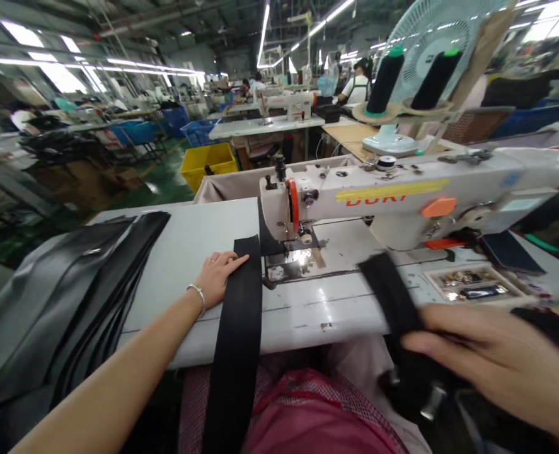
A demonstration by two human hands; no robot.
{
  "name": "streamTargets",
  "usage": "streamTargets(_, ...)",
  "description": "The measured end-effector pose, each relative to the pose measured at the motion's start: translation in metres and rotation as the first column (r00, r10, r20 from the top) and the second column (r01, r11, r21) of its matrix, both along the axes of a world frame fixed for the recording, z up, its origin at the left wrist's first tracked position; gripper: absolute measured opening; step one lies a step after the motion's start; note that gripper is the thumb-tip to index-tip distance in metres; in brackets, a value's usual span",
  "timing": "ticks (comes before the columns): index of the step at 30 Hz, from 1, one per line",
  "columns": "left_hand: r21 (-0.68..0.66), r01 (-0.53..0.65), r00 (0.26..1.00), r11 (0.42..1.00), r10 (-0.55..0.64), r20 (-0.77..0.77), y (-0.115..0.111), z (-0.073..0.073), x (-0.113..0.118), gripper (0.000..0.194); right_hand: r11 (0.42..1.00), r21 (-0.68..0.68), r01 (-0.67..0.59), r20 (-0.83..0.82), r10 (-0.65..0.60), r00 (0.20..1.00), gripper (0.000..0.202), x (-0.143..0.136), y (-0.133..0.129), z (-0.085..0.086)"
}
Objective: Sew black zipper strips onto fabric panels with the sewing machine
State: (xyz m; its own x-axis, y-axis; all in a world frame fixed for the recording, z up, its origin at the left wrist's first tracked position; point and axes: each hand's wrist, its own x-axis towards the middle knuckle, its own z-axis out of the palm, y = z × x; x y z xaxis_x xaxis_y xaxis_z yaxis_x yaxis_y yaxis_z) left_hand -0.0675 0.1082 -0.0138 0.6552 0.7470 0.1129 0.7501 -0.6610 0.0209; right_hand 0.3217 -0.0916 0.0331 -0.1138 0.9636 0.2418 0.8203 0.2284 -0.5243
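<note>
A long black strip (239,315) lies over the front edge of the sewing table and hangs down toward my lap. My left hand (217,274) rests flat at its left side, thumb stretched across the strip and the other fingers on the tabletop. On the right, my right hand (478,353) pinches a black webbing strap (392,293), whose free end points up toward the machine. Below that hand, dark straps with a metal fitting (433,402) hang, blurred by motion. The sewing machine (378,195) stands just beyond both hands, its needle area right of the strip's far end.
Stacked black panels (85,271) drape over the table's left side. A small parts tray (478,284) holds metal pieces at the right. Thread cones (386,82) and a fan (430,50) stand behind the machine, a yellow bin (209,165) beyond. Other people sit farther back.
</note>
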Motion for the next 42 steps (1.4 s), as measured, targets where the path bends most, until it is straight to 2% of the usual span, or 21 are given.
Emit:
streamTargets(1,0.005,0.003,1.000,1.000,-0.003,0.006,0.001,-0.001,0.001,0.053,0.990,-0.073,-0.121,0.032,0.124,0.992,0.039,-0.015,0.013,-0.004)
streamTargets(2,0.007,0.006,1.000,1.000,-0.006,0.006,0.001,-0.002,0.000,0.055,0.977,-0.110,-0.185,0.091,0.195,0.977,0.039,-0.029,0.028,-0.011)
streamTargets(4,0.008,0.018,1.000,1.000,-0.018,0.006,0.001,-0.005,-0.002,0.058,0.985,-0.003,-0.171,0.235,0.166,0.958,0.030,-0.055,0.060,-0.033)
streamTargets(6,0.005,0.046,0.999,0.999,-0.046,0.014,-0.001,-0.007,-0.006,0.059,0.985,0.075,-0.156,0.280,0.129,0.951,0.021,-0.073,0.085,-0.055)
streamTargets(9,0.000,0.098,0.994,0.995,-0.098,0.038,0.001,-0.007,-0.009,0.059,0.961,0.159,-0.227,0.339,0.162,0.927,0.040,-0.079,0.104,-0.074)
streamTargets(11,0.000,0.123,0.991,0.992,-0.123,0.054,0.007,-0.005,-0.007,0.055,0.941,0.152,-0.302,0.381,0.226,0.897,0.045,-0.074,0.111,-0.072)
streamTargets(13,-0.007,0.155,0.986,0.988,-0.155,0.062,0.014,-0.002,0.000,0.049,0.922,0.107,-0.373,0.403,0.303,0.864,0.041,-0.067,0.119,-0.064)
streamTargets(16,-0.019,0.251,0.966,0.968,-0.249,0.075,0.016,0.003,0.023,0.045,0.888,0.051,-0.457,0.377,0.407,0.832,0.041,-0.060,0.137,-0.054)
streamTargets(20,0.016,0.479,0.871,0.878,-0.477,0.115,-0.004,0.002,0.066,0.043,0.878,0.084,-0.472,0.286,0.432,0.855,0.038,-0.057,0.154,-0.058)
streamTargets(23,-0.005,0.508,0.860,0.861,-0.507,0.052,-0.020,-0.005,0.085,0.047,0.893,0.116,-0.434,0.247,0.398,0.884,0.034,-0.056,0.155,-0.066)
streamTargets(26,-0.068,0.468,0.884,0.881,-0.468,0.018,-0.025,-0.010,0.088,0.060,0.903,0.111,-0.416,0.234,0.383,0.894,0.035,-0.056,0.153,-0.069)
streamTargets(34,-0.063,0.418,0.908,0.906,-0.415,0.049,-0.019,-0.013,0.082,0.048,0.905,0.079,-0.418,0.238,0.390,0.890,0.034,-0.057,0.154,-0.062)
streamTargets(42,-0.139,0.444,0.894,0.885,-0.428,0.131,-0.012,-0.012,0.079,0.054,0.917,0.070,-0.392,0.246,0.365,0.898,0.035,-0.060,0.152,-0.063)
